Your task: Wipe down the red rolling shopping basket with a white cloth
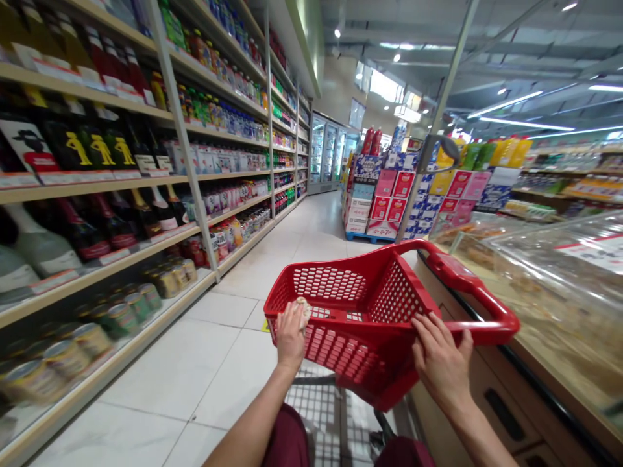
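Observation:
A red plastic shopping cart [350,334] with a perforated basket stands right before me, its handle [467,285] toward the right. Inside the basket I see nothing but its bare walls and floor. My left hand [291,337] is closed around a crumpled pale cloth [304,312] and presses it on the rim at the basket's left end. At the other end, my right hand [442,360] grips the near rim close to the handle, fingers hooked over the edge and thumb apart.
Shelves of bottles [92,149] and cans [131,305] line the left side. A counter with clear covers [559,259] borders the right, near a grey post [428,149]. Stacked drink cartons [384,201] stand ahead; tiled floor [219,344] runs between.

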`<state>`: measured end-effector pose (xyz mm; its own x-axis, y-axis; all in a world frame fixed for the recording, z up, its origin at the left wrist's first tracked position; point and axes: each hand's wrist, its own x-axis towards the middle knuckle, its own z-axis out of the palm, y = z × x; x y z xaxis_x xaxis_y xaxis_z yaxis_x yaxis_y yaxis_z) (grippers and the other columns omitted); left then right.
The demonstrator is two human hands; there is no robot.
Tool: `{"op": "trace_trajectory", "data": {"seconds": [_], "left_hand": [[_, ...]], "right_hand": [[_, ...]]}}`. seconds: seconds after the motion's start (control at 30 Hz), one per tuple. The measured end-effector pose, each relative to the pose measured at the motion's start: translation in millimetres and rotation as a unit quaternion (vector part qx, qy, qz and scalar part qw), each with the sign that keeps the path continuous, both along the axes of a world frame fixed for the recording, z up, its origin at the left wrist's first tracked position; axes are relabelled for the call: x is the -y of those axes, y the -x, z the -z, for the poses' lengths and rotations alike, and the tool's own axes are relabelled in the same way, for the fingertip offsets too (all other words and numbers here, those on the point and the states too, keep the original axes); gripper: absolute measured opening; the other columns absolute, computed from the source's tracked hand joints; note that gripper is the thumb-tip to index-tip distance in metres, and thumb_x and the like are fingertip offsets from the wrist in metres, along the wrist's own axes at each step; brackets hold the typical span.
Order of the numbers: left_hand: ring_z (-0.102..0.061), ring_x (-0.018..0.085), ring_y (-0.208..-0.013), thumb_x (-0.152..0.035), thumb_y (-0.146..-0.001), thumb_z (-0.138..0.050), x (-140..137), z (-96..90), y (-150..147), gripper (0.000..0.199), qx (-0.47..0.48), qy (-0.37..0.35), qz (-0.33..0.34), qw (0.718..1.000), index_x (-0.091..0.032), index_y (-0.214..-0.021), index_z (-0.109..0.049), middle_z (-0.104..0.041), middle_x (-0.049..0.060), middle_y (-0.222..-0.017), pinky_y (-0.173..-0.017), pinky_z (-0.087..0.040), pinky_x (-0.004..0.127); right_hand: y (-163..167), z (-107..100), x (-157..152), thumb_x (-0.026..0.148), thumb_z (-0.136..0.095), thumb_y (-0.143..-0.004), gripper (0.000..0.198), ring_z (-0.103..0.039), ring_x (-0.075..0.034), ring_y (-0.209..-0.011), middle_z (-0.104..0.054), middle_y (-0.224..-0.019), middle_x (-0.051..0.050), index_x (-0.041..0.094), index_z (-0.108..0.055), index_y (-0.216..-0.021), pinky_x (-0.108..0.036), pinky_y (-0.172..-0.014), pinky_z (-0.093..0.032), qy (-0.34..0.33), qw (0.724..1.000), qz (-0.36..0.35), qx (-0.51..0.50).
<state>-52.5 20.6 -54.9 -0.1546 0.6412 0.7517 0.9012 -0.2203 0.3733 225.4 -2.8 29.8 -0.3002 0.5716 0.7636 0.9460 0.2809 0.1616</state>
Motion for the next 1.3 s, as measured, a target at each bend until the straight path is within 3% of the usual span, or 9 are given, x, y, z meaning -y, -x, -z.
{"op": "trace_trajectory", "data": {"seconds": [0.2,0.37,0.43,0.57,0.63,0.83,1.07,1.23,1.3], "left_hand": [[-0.038,0.018,-0.120,-0.016,-0.082,-0.038,-2,-9.8,-47,0.037,-0.104,0.005,0.148,0.984,-0.019,-0.117,-0.047,-0.050,0.007,-0.124,-0.097,-0.035,0.041],[-0.042,0.023,-0.117,-0.015,-0.082,-0.036,-1,-5.1,-13,0.036,-0.041,0.005,0.015,0.999,-0.016,-0.117,-0.047,-0.053,0.011,-0.120,-0.095,-0.035,0.049],[-0.041,0.023,-0.118,-0.012,-0.082,-0.035,0,-5.0,-18,0.037,-0.031,0.006,0.012,0.999,-0.017,-0.117,-0.047,-0.053,0.011,-0.120,-0.095,-0.035,0.048],[-0.037,0.018,-0.121,-0.014,-0.081,-0.038,-1,-16.1,-61,0.039,-0.086,0.016,0.163,0.983,-0.018,-0.119,-0.045,-0.049,0.008,-0.124,-0.098,-0.035,0.041],[-0.037,0.018,-0.121,-0.016,-0.082,-0.038,-2,-20.3,-64,0.038,-0.096,0.025,0.196,0.976,-0.018,-0.119,-0.045,-0.049,0.008,-0.125,-0.098,-0.035,0.042],[-0.040,0.022,-0.118,-0.015,-0.083,-0.032,-3,-9.2,-14,0.039,-0.015,0.019,0.053,0.998,-0.016,-0.120,-0.044,-0.052,0.011,-0.121,-0.096,-0.035,0.048],[-0.037,0.018,-0.121,-0.018,-0.083,-0.036,-1,-21.3,-68,0.038,-0.089,0.034,0.189,0.977,-0.016,-0.120,-0.043,-0.048,0.009,-0.125,-0.098,-0.035,0.041],[-0.040,0.021,-0.119,-0.016,-0.083,-0.031,-1,-8.0,-12,0.039,-0.044,0.008,0.065,0.997,-0.017,-0.120,-0.044,-0.052,0.010,-0.121,-0.096,-0.036,0.044],[-0.040,0.021,-0.118,-0.014,-0.083,-0.030,-2,-6.9,-13,0.039,-0.030,0.003,0.047,0.998,-0.016,-0.120,-0.044,-0.052,0.011,-0.121,-0.095,-0.036,0.046]], "right_hand": [[2,1,0,0.023,-0.038,-0.078,0.032,-0.048,-0.023,-0.107,-0.061,-0.108,-0.008,0.015,-0.056,-0.104,-0.051,-0.099,-0.011,0.007,1.000,-0.001,0.006],[-2,1,1,0.022,-0.037,-0.079,0.033,-0.046,-0.023,-0.109,-0.059,-0.110,-0.008,0.016,-0.056,-0.105,-0.052,-0.099,-0.010,0.004,1.000,0.010,-0.013],[1,2,2,0.023,-0.038,-0.079,0.032,-0.045,-0.023,-0.110,-0.059,-0.110,-0.009,0.015,-0.057,-0.104,-0.051,-0.098,-0.012,0.008,1.000,0.013,-0.020],[3,3,2,0.022,-0.038,-0.078,0.032,-0.045,-0.023,-0.110,-0.059,-0.110,-0.009,0.015,-0.056,-0.105,-0.051,-0.098,-0.012,0.007,1.000,0.005,-0.015],[0,3,1,0.021,-0.038,-0.078,0.034,-0.046,-0.023,-0.109,-0.059,-0.111,-0.008,0.015,-0.054,-0.107,-0.052,-0.098,-0.010,0.009,1.000,-0.001,-0.002],[0,3,2,0.020,-0.039,-0.077,0.034,-0.046,-0.024,-0.110,-0.058,-0.112,-0.008,0.016,-0.054,-0.107,-0.052,-0.098,-0.011,0.025,1.000,0.005,-0.018],[2,1,4,0.020,-0.039,-0.078,0.034,-0.046,-0.023,-0.109,-0.058,-0.113,-0.008,0.016,-0.054,-0.108,-0.051,-0.098,-0.011,0.032,0.999,-0.005,-0.017],[3,1,6,0.020,-0.038,-0.079,0.033,-0.046,-0.024,-0.109,-0.059,-0.111,-0.009,0.016,-0.056,-0.106,-0.052,-0.098,-0.010,0.034,0.998,-0.005,-0.045],[7,2,6,0.020,-0.038,-0.079,0.033,-0.046,-0.025,-0.110,-0.059,-0.111,-0.009,0.016,-0.056,-0.106,-0.052,-0.098,-0.011,0.031,0.998,-0.002,-0.057]]}}
